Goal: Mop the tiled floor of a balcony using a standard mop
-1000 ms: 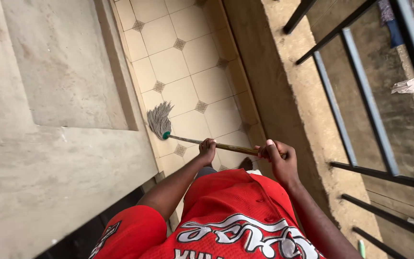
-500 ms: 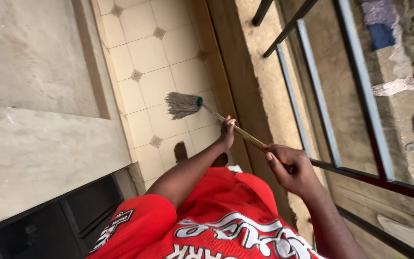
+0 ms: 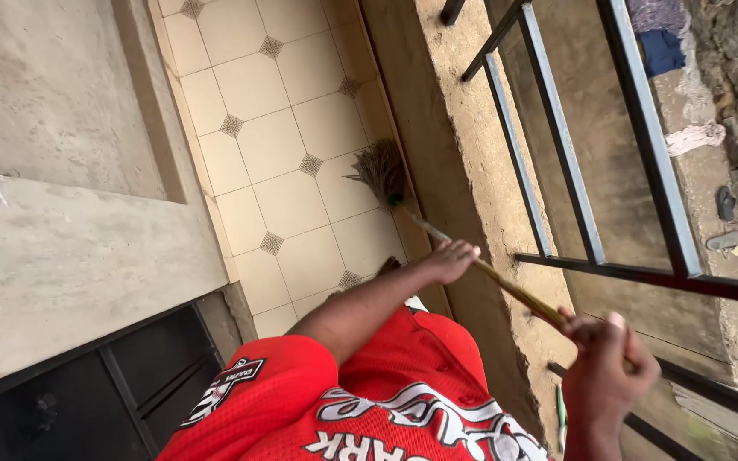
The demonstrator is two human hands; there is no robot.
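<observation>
Both hands grip the broom (image 3: 437, 235): left hand (image 3: 448, 260) midway for steering, right hand (image 3: 604, 376) at the handle's top for leverage (bristles pressed to the tiled floor (image 3: 284, 145), beside the concrete ledge (image 3: 463, 171)).

From my head camera I see my own body from above: a bright red short-sleeved jersey (image 3: 386, 384) covering chest and shoulders. Large white lettering with dark outlines curves across the front. On the left sleeve (image 3: 241, 401) sits a dark shield-shaped badge (image 3: 234, 382) edged in white. Both forearms are bare below the sleeves. My left hand (image 3: 450, 260) and right hand (image 3: 608, 376) wear no gloves, rings or watch.
</observation>
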